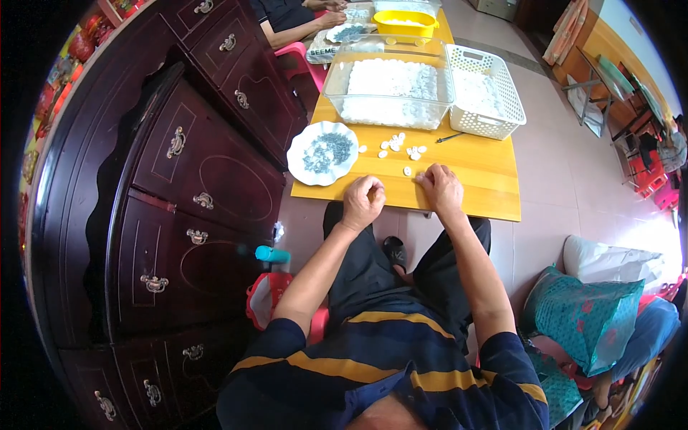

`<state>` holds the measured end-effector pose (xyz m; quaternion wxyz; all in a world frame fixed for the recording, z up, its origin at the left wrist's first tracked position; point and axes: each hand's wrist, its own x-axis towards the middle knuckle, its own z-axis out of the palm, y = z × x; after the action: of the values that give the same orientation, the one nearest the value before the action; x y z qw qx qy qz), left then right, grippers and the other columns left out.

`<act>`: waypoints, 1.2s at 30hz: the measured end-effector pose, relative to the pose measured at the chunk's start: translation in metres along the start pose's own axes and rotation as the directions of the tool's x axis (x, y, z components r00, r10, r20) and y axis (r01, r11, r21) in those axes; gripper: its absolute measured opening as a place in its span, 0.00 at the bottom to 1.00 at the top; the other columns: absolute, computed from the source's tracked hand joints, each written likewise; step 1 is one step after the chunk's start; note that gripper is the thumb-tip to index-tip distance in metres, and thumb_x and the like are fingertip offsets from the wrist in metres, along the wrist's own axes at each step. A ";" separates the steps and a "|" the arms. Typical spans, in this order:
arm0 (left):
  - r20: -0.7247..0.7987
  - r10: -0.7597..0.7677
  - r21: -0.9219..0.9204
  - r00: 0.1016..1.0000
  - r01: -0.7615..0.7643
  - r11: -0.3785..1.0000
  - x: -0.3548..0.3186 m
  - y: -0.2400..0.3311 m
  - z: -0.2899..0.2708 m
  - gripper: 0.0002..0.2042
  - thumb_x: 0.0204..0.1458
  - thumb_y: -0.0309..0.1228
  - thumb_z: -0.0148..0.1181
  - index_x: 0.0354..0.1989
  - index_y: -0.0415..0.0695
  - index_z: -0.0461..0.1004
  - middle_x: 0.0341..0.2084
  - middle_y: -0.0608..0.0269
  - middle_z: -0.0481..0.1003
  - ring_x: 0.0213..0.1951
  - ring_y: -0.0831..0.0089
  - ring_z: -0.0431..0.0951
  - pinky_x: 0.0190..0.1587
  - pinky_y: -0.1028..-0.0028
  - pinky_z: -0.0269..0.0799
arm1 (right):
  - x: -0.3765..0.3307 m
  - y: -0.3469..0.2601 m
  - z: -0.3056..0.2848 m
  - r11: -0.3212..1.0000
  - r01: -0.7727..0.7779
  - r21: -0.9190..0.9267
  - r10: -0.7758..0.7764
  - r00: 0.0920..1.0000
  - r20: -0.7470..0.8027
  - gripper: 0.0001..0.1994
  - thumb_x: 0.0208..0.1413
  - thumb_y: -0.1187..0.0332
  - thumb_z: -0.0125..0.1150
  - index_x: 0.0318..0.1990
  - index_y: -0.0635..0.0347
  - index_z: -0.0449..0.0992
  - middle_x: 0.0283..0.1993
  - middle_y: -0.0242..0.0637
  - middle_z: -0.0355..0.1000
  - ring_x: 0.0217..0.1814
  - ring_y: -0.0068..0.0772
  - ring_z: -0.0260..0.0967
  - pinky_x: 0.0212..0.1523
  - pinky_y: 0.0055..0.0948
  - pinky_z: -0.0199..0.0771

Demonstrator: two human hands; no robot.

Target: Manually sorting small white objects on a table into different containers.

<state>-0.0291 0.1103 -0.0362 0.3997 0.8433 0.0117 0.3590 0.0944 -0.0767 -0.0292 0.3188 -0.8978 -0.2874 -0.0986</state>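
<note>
At the near edge of the yellow wooden table (473, 168), my left hand (364, 202) is closed in a pinch, thumb against curled fingers. Whatever it may hold is too small to make out. My right hand (442, 190) rests over the same edge, fingers bent together with their tips low at the tabletop; anything between them is hidden. Between the hands, slightly farther off, lies a small white oval piece (407, 171). More such white pieces (394, 142) are scattered beyond it. To the left of them stands a white scalloped plate (296, 153) of small grey-blue parts (326, 152).
A clear plastic bin (330, 89) and a white perforated basket (517, 107) hold many white pieces. Near the basket lies a thin dark tool (450, 137). Beyond are a yellow tub (405, 29) and another person's hands (331, 13). A dark wooden cabinet (165, 186) flanks my left.
</note>
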 end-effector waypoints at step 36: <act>0.289 0.082 -0.056 0.954 -0.068 0.996 -0.003 0.084 0.016 0.02 0.53 0.24 0.60 0.31 0.40 0.74 0.28 0.52 0.78 0.34 0.54 0.79 0.38 0.64 0.74 | -0.104 -0.001 -0.032 0.131 -0.467 0.874 0.253 0.868 0.426 0.05 0.69 0.67 0.54 0.45 0.57 0.72 0.38 0.30 0.75 0.35 0.20 0.73 0.40 0.21 0.74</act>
<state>-0.0441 0.0411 0.0127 0.4022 0.8775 -0.0874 0.2461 0.0091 -0.1431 -0.0415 0.7877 -0.5528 -0.0863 0.2579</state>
